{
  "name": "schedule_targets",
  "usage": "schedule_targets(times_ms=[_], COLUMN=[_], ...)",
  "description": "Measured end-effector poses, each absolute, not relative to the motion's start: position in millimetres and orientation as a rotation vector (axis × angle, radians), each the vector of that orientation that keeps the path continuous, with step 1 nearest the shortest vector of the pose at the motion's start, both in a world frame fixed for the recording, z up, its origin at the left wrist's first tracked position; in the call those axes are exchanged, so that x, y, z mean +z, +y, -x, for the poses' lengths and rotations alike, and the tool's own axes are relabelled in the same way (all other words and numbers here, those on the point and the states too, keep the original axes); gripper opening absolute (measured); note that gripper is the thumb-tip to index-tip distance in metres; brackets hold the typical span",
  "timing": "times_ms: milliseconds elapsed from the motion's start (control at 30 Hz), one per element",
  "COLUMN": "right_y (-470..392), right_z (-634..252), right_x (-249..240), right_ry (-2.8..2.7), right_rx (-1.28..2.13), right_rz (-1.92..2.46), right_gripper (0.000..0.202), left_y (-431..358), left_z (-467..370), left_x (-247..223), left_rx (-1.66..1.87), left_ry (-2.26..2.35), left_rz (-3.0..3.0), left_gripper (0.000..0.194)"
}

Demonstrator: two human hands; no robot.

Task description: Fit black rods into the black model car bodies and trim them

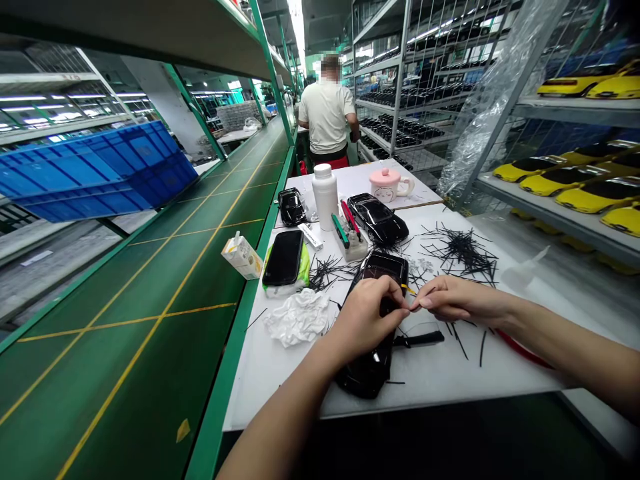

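Note:
Over a glossy black model car [367, 370], my left hand [373, 310] pinches with thumb and fingers. My right hand [450, 298] is closed too, its fingertips meeting those of the left. A thin yellow strip [409, 289] runs between the two hands; its ends are hidden by the fingers. The car lies lengthwise on the white table, partly covered by my left hand. Beside it, below my hands, is a black-handled tool [423, 339]. Loose black strips [463, 253] are heaped past my right hand.
Crumpled white tissue [299, 317], a phone [283, 258], a drink carton [242, 256], a white bottle [325, 198], a pink-lidded mug [386, 185] and another black car [379, 219] stand around. A green conveyor [165, 267] runs left; yellow cars [583, 183] fill racks right. A person [327, 117] stands ahead.

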State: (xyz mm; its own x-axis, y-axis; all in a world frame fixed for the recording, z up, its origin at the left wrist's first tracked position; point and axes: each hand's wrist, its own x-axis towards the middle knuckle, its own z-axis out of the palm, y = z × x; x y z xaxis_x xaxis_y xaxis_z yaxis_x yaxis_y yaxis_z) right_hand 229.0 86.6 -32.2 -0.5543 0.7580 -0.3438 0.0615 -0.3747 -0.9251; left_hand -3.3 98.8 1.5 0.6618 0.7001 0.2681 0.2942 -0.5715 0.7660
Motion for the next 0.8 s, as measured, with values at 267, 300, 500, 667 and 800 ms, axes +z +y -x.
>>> schedule_targets(times_ms=[267, 300, 500, 667, 800], right_y=[82.0, 81.0, 67.7, 38.0, 8.5], right_z=[-227.2, -226.5, -219.5, -260.8, -319.7], right_x=[-33.7, -33.8, -25.4, -16.8, -39.3], right_ry=[-1.347, -1.345, -1.352, -1.880, -2.020], right_rx=[1.919, 1.903, 1.768, 0.982, 0.325], right_rz=[1.127, 1.133, 1.197, 1.576, 2.004], right_gripper=[0.033, 0.033, 0.042, 0.051, 0.046], left_y=[97.8, 97.4, 96.4, 96.5, 96.6], left_z=[0.4, -0.1, -2.4, -2.2, -2.4], left_x=[2.0, 2.4, 2.7, 1.8, 2.2], left_rx=[0.707, 0.700, 0.687, 0.716, 0.695], left_ry=[0.790, 0.797, 0.820, 0.857, 0.864], left_rz=[-2.171, -2.177, -2.181, -2.157, -2.138], left_gripper=[0.031, 0.033, 0.036, 0.037, 0.037])
